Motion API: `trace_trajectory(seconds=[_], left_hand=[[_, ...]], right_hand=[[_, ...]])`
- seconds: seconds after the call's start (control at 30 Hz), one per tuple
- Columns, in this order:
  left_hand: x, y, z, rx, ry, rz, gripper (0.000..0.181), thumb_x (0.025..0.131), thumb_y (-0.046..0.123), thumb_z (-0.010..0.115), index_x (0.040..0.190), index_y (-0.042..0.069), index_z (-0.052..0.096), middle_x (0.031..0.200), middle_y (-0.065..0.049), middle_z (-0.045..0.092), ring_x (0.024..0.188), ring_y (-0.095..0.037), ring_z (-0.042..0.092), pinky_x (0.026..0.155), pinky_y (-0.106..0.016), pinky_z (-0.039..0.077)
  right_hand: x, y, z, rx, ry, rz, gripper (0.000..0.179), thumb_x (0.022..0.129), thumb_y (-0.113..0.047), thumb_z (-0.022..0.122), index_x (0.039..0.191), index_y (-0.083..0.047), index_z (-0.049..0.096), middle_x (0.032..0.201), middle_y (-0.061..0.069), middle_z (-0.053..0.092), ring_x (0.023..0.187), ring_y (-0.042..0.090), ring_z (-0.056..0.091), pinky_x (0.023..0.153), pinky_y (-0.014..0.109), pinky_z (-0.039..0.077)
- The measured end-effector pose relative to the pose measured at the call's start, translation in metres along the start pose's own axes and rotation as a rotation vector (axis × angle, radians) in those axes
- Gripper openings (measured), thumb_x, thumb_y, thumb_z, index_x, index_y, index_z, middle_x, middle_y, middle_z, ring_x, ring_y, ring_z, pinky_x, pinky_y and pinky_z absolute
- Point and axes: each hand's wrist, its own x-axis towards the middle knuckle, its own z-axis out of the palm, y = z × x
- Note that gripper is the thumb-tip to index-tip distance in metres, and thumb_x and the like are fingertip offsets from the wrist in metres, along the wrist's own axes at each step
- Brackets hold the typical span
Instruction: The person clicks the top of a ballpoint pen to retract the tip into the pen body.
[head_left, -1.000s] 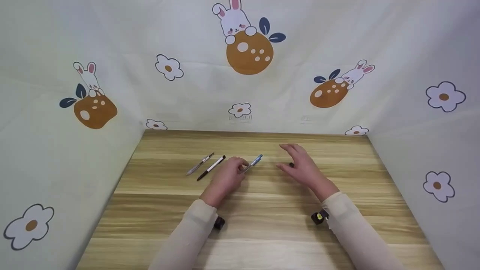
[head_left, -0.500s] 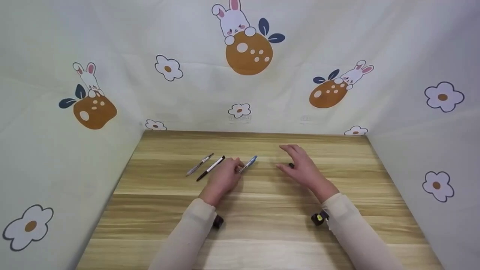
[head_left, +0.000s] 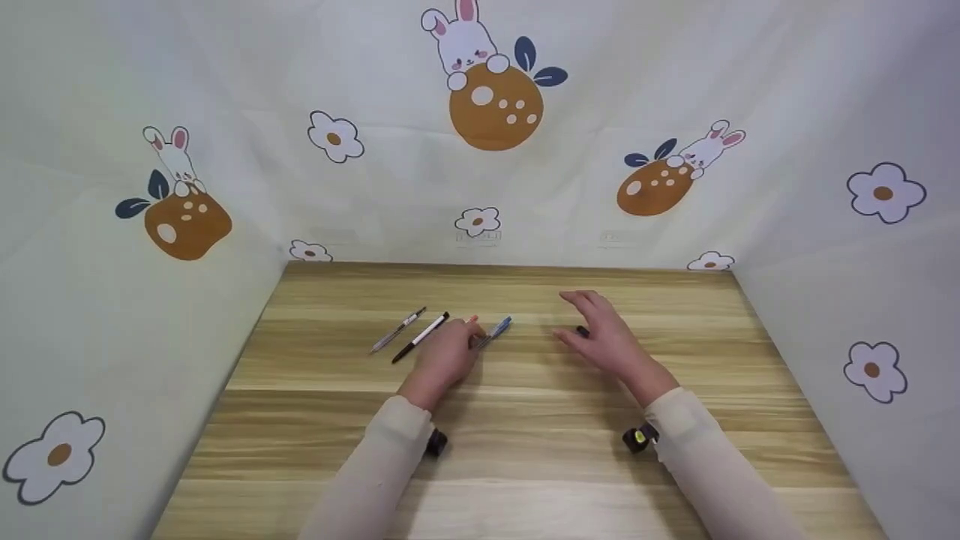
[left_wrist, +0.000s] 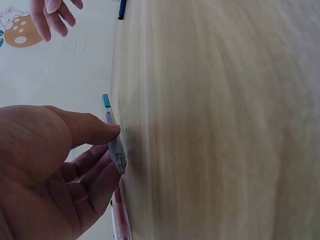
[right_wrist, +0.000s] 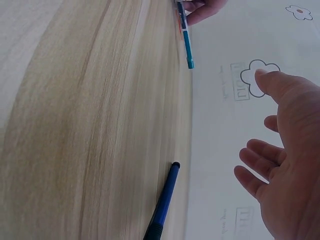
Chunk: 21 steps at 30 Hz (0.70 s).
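Observation:
My left hand (head_left: 448,351) pinches a clear pen with a blue-green end (head_left: 501,327) between thumb and fingers. In the left wrist view that pen (left_wrist: 115,145) is held low, close to the tabletop. A pen with a red barrel (left_wrist: 121,215) lies just past the fingertips; its orange-red end (head_left: 472,319) peeks out beside the hand in the head view. My right hand (head_left: 609,336), fingers spread and holding nothing, hovers at the right. Near it lies a dark blue pen (right_wrist: 167,195), mostly hidden behind the hand in the head view.
Left of my left hand lie a white-and-black pen (head_left: 421,337) and a clear pen with a dark tip (head_left: 399,330), both slanted. The wood-grain tabletop (head_left: 540,465) is bounded by pale printed cloth walls (head_left: 390,187) at the back and sides.
My left hand has shifted slightly left, and the blue-ended pen has moved left and nearer to me. The orange-red pen end now shows beside it. The right hand stays still.

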Motion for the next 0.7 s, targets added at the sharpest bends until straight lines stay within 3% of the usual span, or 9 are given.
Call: trace_trajectory(seconds=[0.6, 0.7], left_hand=[[0.002, -0.0001, 0.0025, -0.034, -0.017, -0.058, 0.022, 0.103, 0.01, 0.077, 0.122, 0.017, 0.085, 0.117, -0.008, 0.078, 0.111, -0.031, 0.074, 0.096, -0.049, 0.06], [0.0025, 0.0, 0.0023, -0.044, -0.025, -0.07, 0.021, 0.101, 0.011, 0.079, 0.121, 0.017, 0.085, 0.116, -0.007, 0.078, 0.106, -0.028, 0.073, 0.093, -0.048, 0.06]], right_hand=[[-0.0022, 0.0023, -0.0003, 0.001, 0.013, 0.0, 0.07, 0.101, -0.026, 0.084, 0.161, -0.007, 0.054, 0.155, 0.02, 0.055, 0.146, 0.042, 0.051, 0.12, 0.061, 0.043], [-0.0025, 0.0021, -0.0002, -0.001, 0.008, 0.001, 0.07, 0.101, -0.026, 0.084, 0.162, -0.007, 0.053, 0.156, 0.02, 0.055, 0.147, 0.041, 0.051, 0.121, 0.061, 0.043]])
